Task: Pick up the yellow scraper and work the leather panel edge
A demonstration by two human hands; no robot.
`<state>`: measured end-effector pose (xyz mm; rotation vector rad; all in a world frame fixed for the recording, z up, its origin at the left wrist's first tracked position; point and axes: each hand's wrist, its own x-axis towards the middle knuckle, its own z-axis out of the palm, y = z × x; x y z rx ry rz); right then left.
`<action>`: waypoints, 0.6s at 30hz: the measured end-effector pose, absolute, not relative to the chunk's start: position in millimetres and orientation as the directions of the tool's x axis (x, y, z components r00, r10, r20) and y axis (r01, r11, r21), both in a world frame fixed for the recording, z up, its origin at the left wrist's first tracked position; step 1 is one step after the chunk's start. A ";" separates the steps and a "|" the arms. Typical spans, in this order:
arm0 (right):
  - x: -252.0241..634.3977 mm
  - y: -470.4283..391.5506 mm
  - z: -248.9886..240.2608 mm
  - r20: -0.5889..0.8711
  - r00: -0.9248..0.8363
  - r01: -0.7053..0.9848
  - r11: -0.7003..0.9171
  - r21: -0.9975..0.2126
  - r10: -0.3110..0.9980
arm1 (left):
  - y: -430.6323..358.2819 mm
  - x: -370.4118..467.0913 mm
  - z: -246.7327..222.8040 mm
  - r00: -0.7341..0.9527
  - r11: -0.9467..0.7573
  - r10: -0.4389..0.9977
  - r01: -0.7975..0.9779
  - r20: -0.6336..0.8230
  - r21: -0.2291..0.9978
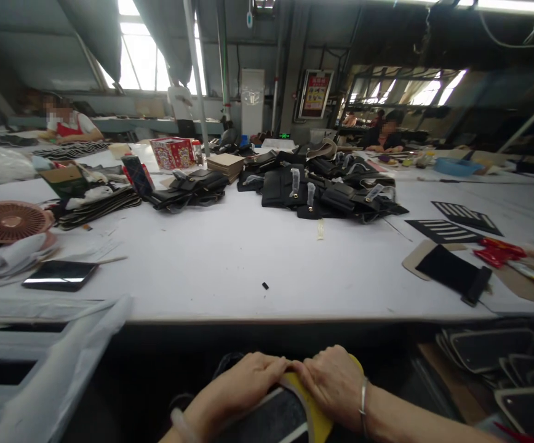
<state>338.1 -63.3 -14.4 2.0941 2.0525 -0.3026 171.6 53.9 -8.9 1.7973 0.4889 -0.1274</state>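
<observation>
Two of our hands rest low in the view, below the near edge of the white table (230, 258), and the table edge stands between them and everything laid out on top. On the table we see a big heap of black leather pieces (326, 187) in the middle distance, with a smaller black pile (188, 187) to its left and a red patterned box (172, 152) behind that. Nearer on the left lie a dark phone (59, 275) and a pink round fan (7, 221). On the right lie striped black panels (446, 231), a black flap on tan card (451, 271) and some red bits (498, 252). More dark panels (488, 351) are stacked below the table at right. Other people sit at far tables.

Our left hand (242, 384) and right hand (334, 384), which wears a thin bracelet, press side by side on a curved piece (294, 412) held in our lap. Fingers lie flat and close together over its top edge, gripping it. The piece is dark with a yellow rim and a pale stripe; its lower part runs out of view.
</observation>
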 end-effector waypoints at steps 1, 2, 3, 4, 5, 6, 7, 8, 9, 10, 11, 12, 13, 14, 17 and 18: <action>337.0 -65.9 -15.4 -0.277 0.029 0.999 -0.033 -0.009 0.961 | 55.8 173.8 -11.3 0.896 -0.168 0.276 0.401 -0.348 0.901; 336.3 -69.0 -16.6 -0.277 0.036 0.999 -0.042 -0.017 0.960 | 57.4 176.3 -14.3 0.887 -0.142 0.289 0.412 -0.360 0.900; 336.4 -72.8 -18.1 -0.278 0.043 0.998 -0.053 -0.027 0.960 | 58.6 179.0 -17.7 0.876 -0.110 0.302 0.424 -0.376 0.899; 337.5 -77.1 -20.0 -0.280 0.046 0.998 -0.059 -0.037 0.959 | 59.4 181.6 -21.3 0.864 -0.078 0.315 0.436 -0.393 0.897; 339.7 -81.7 -22.7 -0.284 0.041 0.998 -0.055 -0.041 0.958 | 59.7 183.7 -24.7 0.851 -0.047 0.330 0.447 -0.409 0.893; 343.1 -86.6 -26.0 -0.284 0.037 0.997 -0.055 -0.057 0.958 | 59.6 185.4 -27.6 0.839 -0.021 0.343 0.456 -0.422 0.890; 347.5 -91.1 -30.0 -0.282 0.042 0.991 -0.077 -0.113 0.959 | 59.3 186.4 -29.9 0.830 0.001 0.354 0.460 -0.430 0.888; 352.8 -95.0 -34.5 -0.284 0.082 0.959 -0.153 -0.237 0.955 | 58.7 186.9 -31.4 0.825 0.018 0.359 0.461 -0.436 0.887; 358.2 -97.9 -38.9 -0.307 0.144 0.873 -0.267 -0.408 0.941 | 58.1 187.0 -32.2 0.822 0.029 0.359 0.462 -0.441 0.886; 363.1 -99.8 -42.6 -0.350 0.209 0.722 -0.385 -0.574 0.913 | 57.7 186.7 -32.4 0.820 0.038 0.358 0.466 -0.447 0.884; 366.9 -100.6 -45.2 -0.409 0.265 0.543 -0.486 -0.685 0.873 | 57.4 186.4 -32.4 0.819 0.041 0.356 0.468 -0.450 0.883; 369.0 -100.6 -46.4 -0.480 0.295 0.362 -0.562 -0.744 0.826 | 57.2 186.2 -32.1 0.818 0.041 0.355 0.469 -0.452 0.882; 369.1 -100.1 -46.0 -0.541 0.289 0.203 -0.603 -0.772 0.790 | 57.1 186.1 -31.6 0.818 0.038 0.354 0.471 -0.453 0.881; 367.3 -99.6 -44.4 -0.583 0.249 0.058 -0.613 -0.788 0.773 | 56.8 186.2 -30.9 0.818 0.033 0.357 0.472 -0.452 0.881; 355.5 -101.0 -40.8 -0.589 0.017 -0.421 -0.529 -0.737 0.808 | 53.3 185.1 -24.4 0.805 0.002 0.383 0.489 -0.452 0.872; 351.9 -101.8 -43.1 -0.567 -0.020 -0.513 -0.495 -0.701 0.824 | 51.1 183.5 -20.1 0.795 -0.009 0.399 0.502 -0.457 0.865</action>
